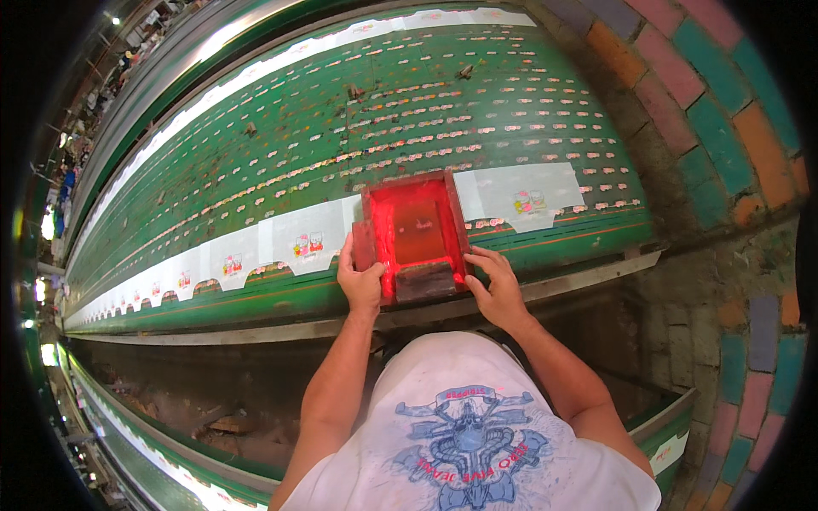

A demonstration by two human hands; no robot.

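A small screen-printing frame (461, 209) with dark wooden sides and red ink on its mesh lies at the near edge of a long green printing table (520, 136). My left hand (361, 284) grips its left side near the front corner, thumb on top. Closed on the right side is my right hand (497, 285), thumb and fingers at the edge. Across the frame's near end sits a dark block (426, 281), perhaps a squeegee. The frame covers part of a row of white die-cut paper pieces (532, 196), several printed with small cartoon figures.
Another row of white paper (358, 36) runs along the table's far edge. Many small printed marks cover the green surface. A raised ledge (588, 272) borders the near side. Behind me stands another green table (673, 434). Coloured paving bricks (720, 140) lie at the right.
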